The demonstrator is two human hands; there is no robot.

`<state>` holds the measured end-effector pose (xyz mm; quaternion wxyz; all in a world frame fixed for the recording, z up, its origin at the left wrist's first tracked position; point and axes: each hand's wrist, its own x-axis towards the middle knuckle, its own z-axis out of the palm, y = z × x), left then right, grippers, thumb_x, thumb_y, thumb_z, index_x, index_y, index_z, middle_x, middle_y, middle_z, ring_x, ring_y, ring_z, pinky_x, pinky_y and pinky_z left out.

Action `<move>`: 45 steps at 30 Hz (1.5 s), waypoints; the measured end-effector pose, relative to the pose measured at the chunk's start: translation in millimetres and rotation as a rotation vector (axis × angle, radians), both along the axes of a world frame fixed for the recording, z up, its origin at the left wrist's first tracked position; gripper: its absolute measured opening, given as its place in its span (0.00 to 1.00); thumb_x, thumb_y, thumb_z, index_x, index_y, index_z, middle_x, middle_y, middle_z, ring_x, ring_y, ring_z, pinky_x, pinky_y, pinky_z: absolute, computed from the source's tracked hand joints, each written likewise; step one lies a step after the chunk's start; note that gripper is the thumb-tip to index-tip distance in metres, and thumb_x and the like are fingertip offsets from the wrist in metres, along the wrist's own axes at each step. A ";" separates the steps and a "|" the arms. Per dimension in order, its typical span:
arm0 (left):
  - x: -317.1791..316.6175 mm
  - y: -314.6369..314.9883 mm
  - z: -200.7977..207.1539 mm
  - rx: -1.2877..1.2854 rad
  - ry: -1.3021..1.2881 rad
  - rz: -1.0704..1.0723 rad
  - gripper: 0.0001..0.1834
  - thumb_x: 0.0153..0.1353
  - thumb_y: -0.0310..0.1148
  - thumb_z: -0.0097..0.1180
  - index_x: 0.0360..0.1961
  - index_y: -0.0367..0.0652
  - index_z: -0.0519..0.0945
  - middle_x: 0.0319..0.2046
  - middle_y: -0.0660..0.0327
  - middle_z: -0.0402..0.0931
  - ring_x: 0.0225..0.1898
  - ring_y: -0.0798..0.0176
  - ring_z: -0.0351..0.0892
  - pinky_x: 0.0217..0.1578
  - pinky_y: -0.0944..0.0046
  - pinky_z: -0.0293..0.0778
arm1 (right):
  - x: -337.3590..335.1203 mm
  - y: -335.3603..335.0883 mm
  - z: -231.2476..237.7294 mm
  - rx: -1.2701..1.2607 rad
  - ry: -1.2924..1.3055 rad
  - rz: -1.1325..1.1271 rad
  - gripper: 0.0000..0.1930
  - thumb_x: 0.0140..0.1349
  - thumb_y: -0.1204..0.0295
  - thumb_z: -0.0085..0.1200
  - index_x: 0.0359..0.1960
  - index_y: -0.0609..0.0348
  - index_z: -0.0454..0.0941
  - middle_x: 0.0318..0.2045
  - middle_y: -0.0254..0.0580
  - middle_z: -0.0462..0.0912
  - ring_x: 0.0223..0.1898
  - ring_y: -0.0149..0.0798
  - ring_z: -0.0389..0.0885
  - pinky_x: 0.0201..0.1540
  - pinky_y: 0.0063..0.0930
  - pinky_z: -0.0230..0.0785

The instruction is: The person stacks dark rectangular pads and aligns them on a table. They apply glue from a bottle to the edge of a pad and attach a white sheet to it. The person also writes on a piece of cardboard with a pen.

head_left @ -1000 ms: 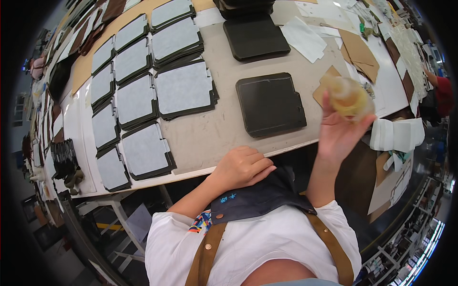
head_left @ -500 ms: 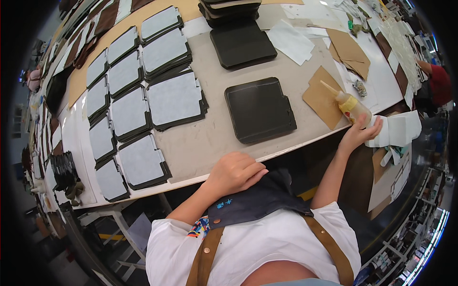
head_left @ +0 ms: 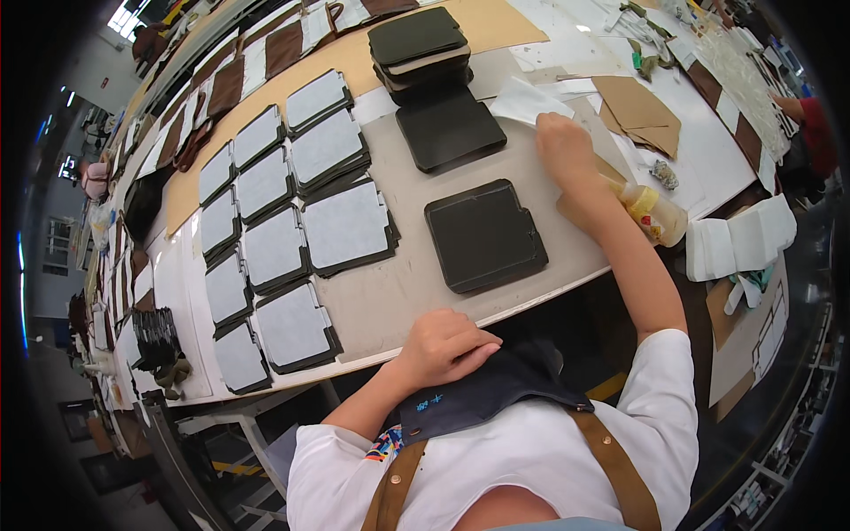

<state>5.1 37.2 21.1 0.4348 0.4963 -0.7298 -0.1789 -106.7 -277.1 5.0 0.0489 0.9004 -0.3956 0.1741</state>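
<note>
My right hand point(head_left: 568, 152) reaches over the table, its fingers closed at the near right corner of a thin white sheet point(head_left: 518, 99). Just below that forearm, a glue bottle point(head_left: 657, 214) with a yellow band lies tilted beside a brown card, partly covered by the arm. Loosely curled, my left hand point(head_left: 447, 347) rests at the table's front edge against the dark apron, and nothing shows in it. In front of me lies a flat black panel point(head_left: 487, 235) with a notched right side. Behind it sits another black panel point(head_left: 452, 133).
Stacks of black-edged panels with pale grey faces point(head_left: 350, 228) stand in rows at left. A taller dark stack point(head_left: 418, 44) is at the back. Brown cards point(head_left: 642, 115) lie at right, near a white folded cloth point(head_left: 739, 234) by the table edge. Another person's arm point(head_left: 791, 108) shows far right.
My right hand has let go of the glue bottle and moved left and away from me to the white sheet. My left hand stays by the table edge. The view has shifted.
</note>
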 end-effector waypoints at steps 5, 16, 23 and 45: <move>11.5 -41.8 49.7 0.020 0.009 -0.085 0.01 0.56 0.28 0.63 0.29 0.46 0.86 0.19 0.62 0.77 0.20 0.61 0.72 0.22 0.63 0.65 | -13.2 -12.7 9.8 0.234 -0.445 -0.022 0.05 0.59 0.73 0.57 0.30 0.62 0.80 0.27 0.47 0.84 0.31 0.46 0.84 0.36 0.39 0.75; 28.1 -210.2 21.7 0.109 -0.310 0.200 0.13 0.65 0.36 0.54 0.48 0.43 0.80 0.41 0.56 0.77 0.42 0.56 0.78 0.45 0.56 0.73 | -23.1 -16.4 16.0 0.427 -0.490 0.021 0.14 0.53 0.65 0.68 0.25 0.62 0.77 0.21 0.48 0.81 0.24 0.46 0.80 0.31 0.36 0.71; 31.8 -237.3 4.2 -0.123 -0.588 0.220 0.13 0.58 0.32 0.58 0.45 0.42 0.80 0.37 0.56 0.76 0.42 0.53 0.77 0.40 0.56 0.74 | -24.7 -12.7 21.5 0.453 -0.469 0.054 0.18 0.52 0.62 0.69 0.23 0.62 0.74 0.19 0.47 0.78 0.23 0.43 0.77 0.29 0.35 0.69; 36.1 -232.8 36.3 0.310 0.133 0.097 0.36 0.67 0.64 0.41 0.52 0.40 0.78 0.42 0.53 0.81 0.50 0.56 0.79 0.52 0.58 0.72 | -68.4 18.9 108.3 0.074 -1.020 0.187 0.10 0.67 0.71 0.55 0.45 0.62 0.74 0.28 0.32 0.80 0.23 0.22 0.71 0.26 0.19 0.62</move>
